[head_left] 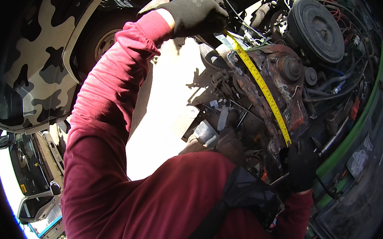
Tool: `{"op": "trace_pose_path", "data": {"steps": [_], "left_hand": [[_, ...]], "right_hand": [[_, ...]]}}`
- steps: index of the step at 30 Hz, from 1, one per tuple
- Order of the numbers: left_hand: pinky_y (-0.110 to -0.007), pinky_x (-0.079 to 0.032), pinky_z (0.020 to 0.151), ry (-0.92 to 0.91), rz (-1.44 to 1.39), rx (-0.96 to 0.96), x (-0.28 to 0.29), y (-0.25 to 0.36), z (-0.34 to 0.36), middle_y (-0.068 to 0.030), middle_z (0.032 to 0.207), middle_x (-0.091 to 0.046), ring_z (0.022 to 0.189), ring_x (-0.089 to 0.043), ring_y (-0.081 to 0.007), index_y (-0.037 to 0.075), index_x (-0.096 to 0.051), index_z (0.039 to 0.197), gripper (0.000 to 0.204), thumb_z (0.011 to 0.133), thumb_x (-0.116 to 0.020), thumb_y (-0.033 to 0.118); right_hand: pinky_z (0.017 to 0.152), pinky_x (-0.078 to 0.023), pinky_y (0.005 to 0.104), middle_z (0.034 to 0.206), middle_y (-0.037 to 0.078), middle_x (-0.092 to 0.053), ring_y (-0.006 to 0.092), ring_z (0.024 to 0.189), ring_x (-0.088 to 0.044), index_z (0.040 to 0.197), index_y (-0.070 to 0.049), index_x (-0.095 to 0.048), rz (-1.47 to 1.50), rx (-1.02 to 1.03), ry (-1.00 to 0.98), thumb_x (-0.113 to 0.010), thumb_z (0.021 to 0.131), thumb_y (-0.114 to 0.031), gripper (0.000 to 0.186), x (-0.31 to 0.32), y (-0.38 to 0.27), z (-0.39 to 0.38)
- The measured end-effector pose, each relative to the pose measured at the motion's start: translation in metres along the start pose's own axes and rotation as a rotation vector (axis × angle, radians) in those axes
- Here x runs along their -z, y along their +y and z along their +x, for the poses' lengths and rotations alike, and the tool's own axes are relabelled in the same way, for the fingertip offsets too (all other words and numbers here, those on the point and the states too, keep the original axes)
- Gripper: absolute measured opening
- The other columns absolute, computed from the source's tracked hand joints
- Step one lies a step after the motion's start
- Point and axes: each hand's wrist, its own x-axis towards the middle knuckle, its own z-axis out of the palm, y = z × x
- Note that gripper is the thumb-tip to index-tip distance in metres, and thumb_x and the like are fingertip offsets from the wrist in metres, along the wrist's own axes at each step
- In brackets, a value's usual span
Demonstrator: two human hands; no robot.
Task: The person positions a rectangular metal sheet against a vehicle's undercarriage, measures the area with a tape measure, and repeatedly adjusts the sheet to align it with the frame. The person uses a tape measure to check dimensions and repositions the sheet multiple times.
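Observation:
My left hand (194,14), in a dark glove, is closed on the upper end of a yellow measuring tape (259,83) at the top of the engine bay. The tape runs down diagonally over a rusty metal frame part (284,68) with a round bushing. My right hand (300,165), also gloved and partly in shadow, holds the lower end, with its fingers curled beside the rusty metal; whether a tape case is inside it cannot be made out.
A round black air filter housing (315,30), hoses and wires fill the upper right. A green body edge (369,123) curves along the right. A camouflage-painted vehicle (45,51) with a wheel (103,46) stands at left, other vehicles (27,174) behind. Sunlit ground (156,108) lies below.

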Motion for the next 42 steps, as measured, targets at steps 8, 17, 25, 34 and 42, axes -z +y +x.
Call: {"op": "trace_pose_path", "data": {"steps": [8, 17, 25, 34, 42], "left_hand": [[-0.046, -0.057, 0.089, -0.046, -0.019, -0.046, -0.001, -0.007, 0.002, -0.0153, 0.094, -0.072, 0.095, -0.072, -0.0362, 0.013, -0.074, 0.101, 0.012, 0.097, -0.075, 0.025], [-0.046, -0.058, 0.089, -0.043, -0.014, -0.039, -0.003, -0.01, -0.002, -0.0135, 0.093, -0.072, 0.091, -0.073, -0.0365, 0.012, -0.072, 0.097, 0.016, 0.097, -0.073, 0.028], [-0.047, -0.058, 0.087, -0.057, 0.027, -0.058, -0.006, -0.009, -0.001, -0.0142, 0.09, -0.071, 0.09, -0.073, -0.036, 0.011, -0.07, 0.094, 0.015, 0.099, -0.071, 0.026], [-0.047, -0.057, 0.088, -0.002, -0.038, -0.029, -0.003, -0.006, -0.007, -0.0153, 0.093, -0.072, 0.093, -0.072, -0.0371, 0.012, -0.073, 0.098, 0.016, 0.1, -0.07, 0.028], [-0.047, -0.057, 0.086, 0.052, 0.027, -0.039, 0.005, 0.004, -0.011, -0.0152, 0.094, -0.072, 0.095, -0.073, -0.0362, 0.012, -0.074, 0.099, 0.013, 0.098, -0.073, 0.025]], "right_hand": [[0.073, -0.054, 0.0447, 0.094, 0.014, -0.066, 0.0342, 0.086, -0.068, 0.1, -0.002, -0.071, 0.024, -0.04, -0.03, -0.068, 0.096, -0.006, 0.005, 0.0, -0.002, 0.001], [0.071, -0.052, 0.045, 0.093, 0.014, -0.065, 0.0333, 0.084, -0.066, 0.098, -0.002, -0.07, -0.042, -0.033, -0.063, -0.069, 0.097, -0.006, 0.004, 0.002, -0.003, 0.001], [0.071, -0.051, 0.0448, 0.091, 0.014, -0.063, 0.0328, 0.083, -0.064, 0.097, -0.002, -0.068, -0.189, 0.084, -0.062, -0.068, 0.097, -0.006, 0.004, 0.001, 0.0, 0.0], [0.072, -0.051, 0.045, 0.091, 0.015, -0.062, 0.0343, 0.085, -0.064, 0.096, -0.002, -0.068, -0.038, -0.046, -0.069, -0.067, 0.098, -0.007, 0.005, 0.0, -0.003, -0.001], [0.074, -0.052, 0.0446, 0.098, 0.014, -0.063, 0.0333, 0.091, -0.066, 0.095, -0.002, -0.067, -0.257, 0.151, -0.028, -0.07, 0.091, -0.004, 0.005, 0.002, -0.004, -0.001]]}}
